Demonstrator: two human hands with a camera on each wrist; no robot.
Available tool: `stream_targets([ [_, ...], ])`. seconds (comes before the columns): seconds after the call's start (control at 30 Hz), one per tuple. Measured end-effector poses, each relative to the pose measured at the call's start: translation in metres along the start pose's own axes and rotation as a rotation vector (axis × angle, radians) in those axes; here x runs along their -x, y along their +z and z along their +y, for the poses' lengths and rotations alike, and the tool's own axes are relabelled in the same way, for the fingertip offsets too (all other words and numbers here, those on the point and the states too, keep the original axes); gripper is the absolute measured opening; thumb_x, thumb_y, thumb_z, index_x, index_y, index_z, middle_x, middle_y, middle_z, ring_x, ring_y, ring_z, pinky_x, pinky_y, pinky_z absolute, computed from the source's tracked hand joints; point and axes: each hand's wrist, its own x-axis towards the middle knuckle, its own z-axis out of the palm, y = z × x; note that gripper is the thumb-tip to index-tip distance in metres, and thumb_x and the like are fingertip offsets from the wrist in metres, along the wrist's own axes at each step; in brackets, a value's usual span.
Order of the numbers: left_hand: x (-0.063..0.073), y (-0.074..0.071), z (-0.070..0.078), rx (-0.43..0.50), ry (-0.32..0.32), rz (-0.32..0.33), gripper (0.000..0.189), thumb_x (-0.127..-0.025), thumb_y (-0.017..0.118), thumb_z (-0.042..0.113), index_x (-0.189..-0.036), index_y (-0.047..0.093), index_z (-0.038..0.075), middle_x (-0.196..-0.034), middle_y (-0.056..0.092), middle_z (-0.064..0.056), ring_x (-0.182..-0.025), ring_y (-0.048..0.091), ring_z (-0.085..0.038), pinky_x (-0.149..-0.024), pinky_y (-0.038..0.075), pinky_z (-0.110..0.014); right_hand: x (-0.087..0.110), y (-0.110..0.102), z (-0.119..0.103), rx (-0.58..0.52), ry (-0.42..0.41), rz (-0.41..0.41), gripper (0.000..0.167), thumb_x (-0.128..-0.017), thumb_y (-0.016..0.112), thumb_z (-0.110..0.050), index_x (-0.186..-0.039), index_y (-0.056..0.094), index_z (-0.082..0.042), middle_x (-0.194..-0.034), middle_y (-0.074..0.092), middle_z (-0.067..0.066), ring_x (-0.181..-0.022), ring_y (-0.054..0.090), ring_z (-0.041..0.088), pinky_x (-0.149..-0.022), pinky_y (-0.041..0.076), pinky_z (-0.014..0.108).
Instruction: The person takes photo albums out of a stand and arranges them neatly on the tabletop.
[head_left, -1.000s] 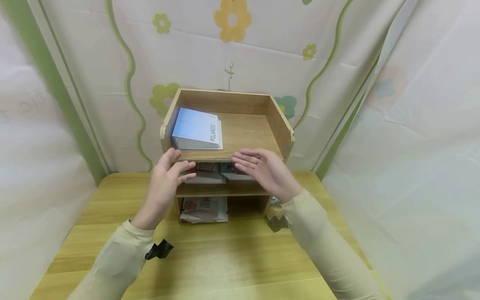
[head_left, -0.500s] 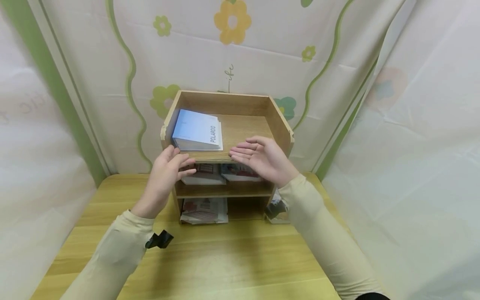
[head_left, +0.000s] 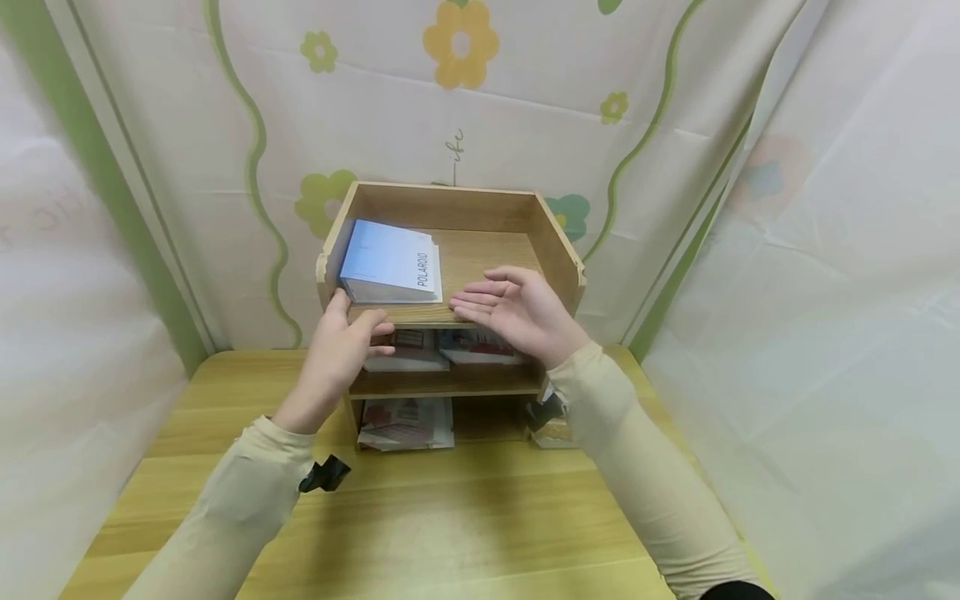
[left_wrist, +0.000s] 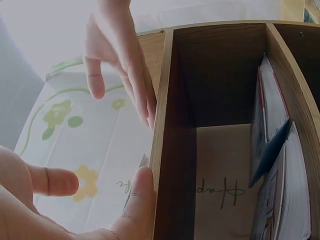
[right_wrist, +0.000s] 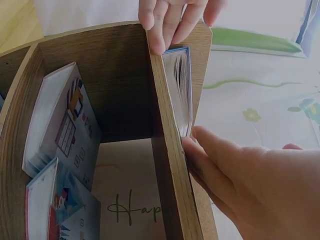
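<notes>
A blue and white book marked POLAROID (head_left: 390, 258) lies on the top board of a wooden shelf (head_left: 491, 250), against its left side wall. My left hand (head_left: 330, 354) is at the front left corner, an index fingertip right by the book's near corner and the other fingers spread at the board's edge. My right hand (head_left: 525, 317) is over the front of the board, right of the book, fingers straight and side by side, palm facing left. In the right wrist view, the page edges of the book (right_wrist: 179, 90) show between both hands' fingertips.
Two books (head_left: 408, 354) stand on the middle level, and another book (head_left: 408, 423) is on the lowest. Something pale (head_left: 553, 435) sits right of the shelf on the yellow wooden table (head_left: 420, 525). A flowered curtain (head_left: 555, 50) hangs close behind.
My right hand has risen a little and moved left over the top board, its palm turning more into view. My left index fingertip has come closer to the book's corner. The book stays put.
</notes>
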Motion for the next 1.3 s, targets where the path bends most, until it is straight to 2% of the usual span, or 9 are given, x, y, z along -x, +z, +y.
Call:
stream_targets([
  [0.23,-0.001,0.000,0.000,-0.018,-0.009,0.006,0.078,-0.103,0.044,0.016,-0.153,-0.016,0.006,-0.160,-0.011,-0.014,-0.120,0.055,-0.034,-0.082,0.059,-0.035,0.000,-0.001,0.003,-0.027,0.009,-0.013,0.062,-0.102,0.039,-0.009,-0.151,0.006,0.012,-0.155,0.012,0.033,-0.142,0.019,0.045,-0.117,0.024,0.047],
  [0.4,-0.001,0.001,0.000,-0.028,-0.019,0.020,0.079,-0.103,0.044,0.017,-0.153,-0.015,0.005,-0.161,-0.008,-0.014,-0.119,0.055,-0.033,-0.082,0.058,-0.036,-0.001,-0.002,0.005,-0.064,0.024,-0.020,0.063,-0.102,0.040,-0.009,-0.151,0.006,0.012,-0.155,0.011,0.033,-0.142,0.019,0.046,-0.117,0.024,0.047],
  [0.6,-0.001,0.002,0.002,-0.016,-0.028,0.028,0.079,-0.102,0.045,0.017,-0.154,-0.013,0.003,-0.161,0.000,-0.017,-0.119,0.055,-0.031,-0.087,0.057,-0.041,-0.003,0.000,0.002,-0.025,0.030,0.002,0.063,-0.102,0.041,-0.009,-0.151,0.007,0.012,-0.153,0.014,0.035,-0.140,0.022,0.047,-0.116,0.026,0.048],
  [1.1,0.001,0.002,0.002,-0.059,-0.024,0.034,0.078,-0.103,0.046,0.021,-0.155,-0.010,0.005,-0.162,0.002,-0.015,-0.118,0.057,-0.029,-0.088,0.056,-0.037,-0.008,-0.007,-0.008,-0.065,0.091,0.005,0.065,-0.101,0.043,-0.013,-0.149,0.008,0.015,-0.149,0.019,0.039,-0.138,0.026,0.050,-0.115,0.029,0.048],
  [1.17,0.002,0.001,0.002,-0.068,-0.018,0.036,0.076,-0.103,0.046,0.020,-0.155,-0.008,0.004,-0.161,0.007,-0.016,-0.116,0.058,-0.030,-0.092,0.054,-0.037,-0.008,-0.007,-0.008,-0.069,0.098,0.001,0.065,-0.101,0.043,-0.013,-0.149,0.009,0.015,-0.148,0.019,0.039,-0.138,0.025,0.049,-0.115,0.029,0.047],
  [1.3,0.002,0.000,0.001,-0.138,0.005,0.048,0.074,-0.102,0.046,0.022,-0.155,0.000,0.000,-0.154,0.028,-0.022,-0.115,0.058,-0.033,-0.107,0.041,-0.041,-0.007,-0.006,-0.008,-0.074,0.113,-0.005,0.066,-0.101,0.044,-0.013,-0.149,0.008,0.015,-0.149,0.019,0.039,-0.138,0.025,0.049,-0.115,0.028,0.046],
])
